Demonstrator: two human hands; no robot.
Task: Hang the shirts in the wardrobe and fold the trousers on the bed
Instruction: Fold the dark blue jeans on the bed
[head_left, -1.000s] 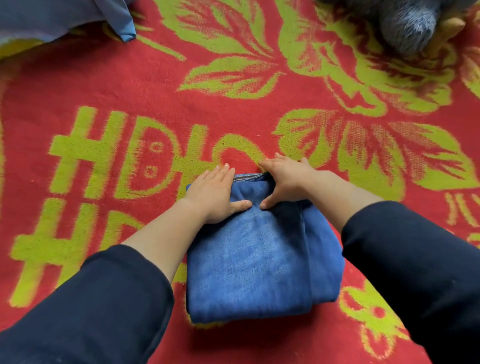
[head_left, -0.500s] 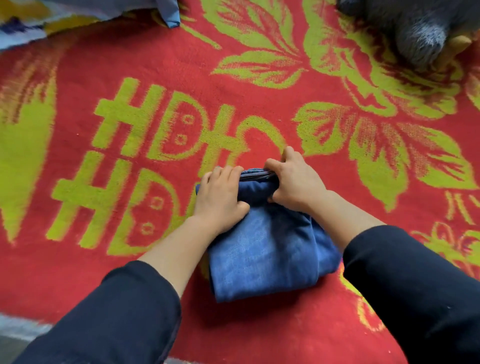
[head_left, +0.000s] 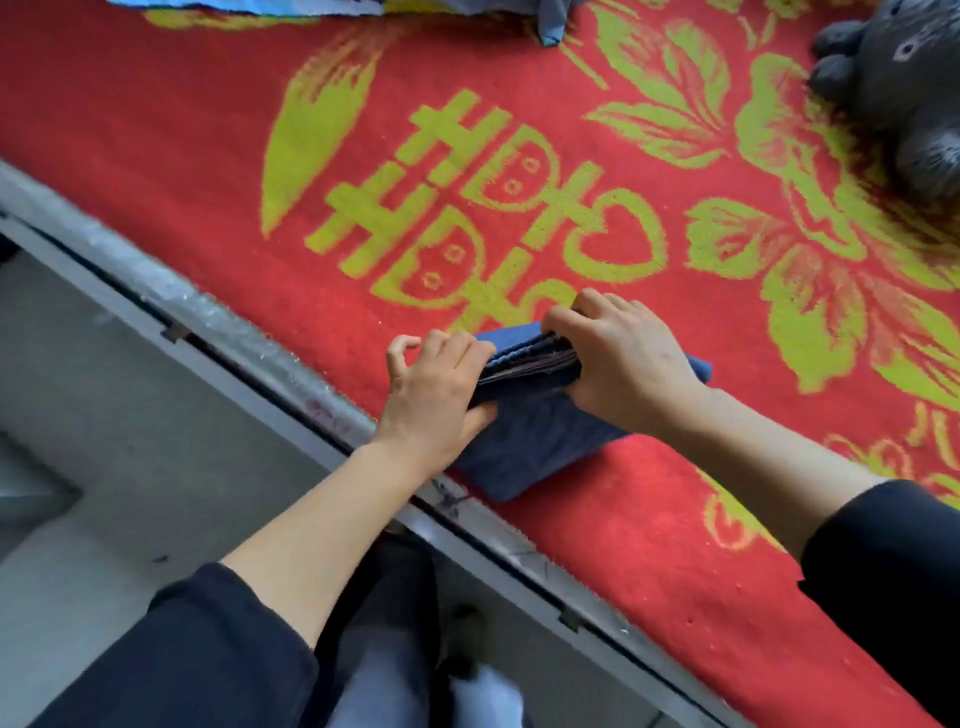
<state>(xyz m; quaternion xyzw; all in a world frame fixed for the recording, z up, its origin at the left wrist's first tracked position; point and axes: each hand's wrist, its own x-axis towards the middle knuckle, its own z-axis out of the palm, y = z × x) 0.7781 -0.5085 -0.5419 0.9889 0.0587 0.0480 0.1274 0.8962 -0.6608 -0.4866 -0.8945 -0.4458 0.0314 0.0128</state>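
Observation:
A pair of blue denim trousers (head_left: 535, 441), folded into a small thick bundle, lies on the red and yellow-green bed cover (head_left: 649, 540) close to the bed's near edge. My left hand (head_left: 436, 395) grips the bundle's left side, thumb underneath and fingers over the top. My right hand (head_left: 623, 358) clamps the stacked folded edges from the right. Both hands hold the far end of the bundle slightly raised off the cover.
The grey bed frame edge (head_left: 249, 358) runs diagonally from upper left to lower right, with grey floor (head_left: 130, 467) below it. A grey plush toy (head_left: 904, 78) sits at the top right. Blue cloth (head_left: 550, 21) lies at the top edge.
The trousers went from a flat wide fold under my pressing palms to a tighter bundle gripped at its end by both hands. The view swung so that the bed edge and floor appear.

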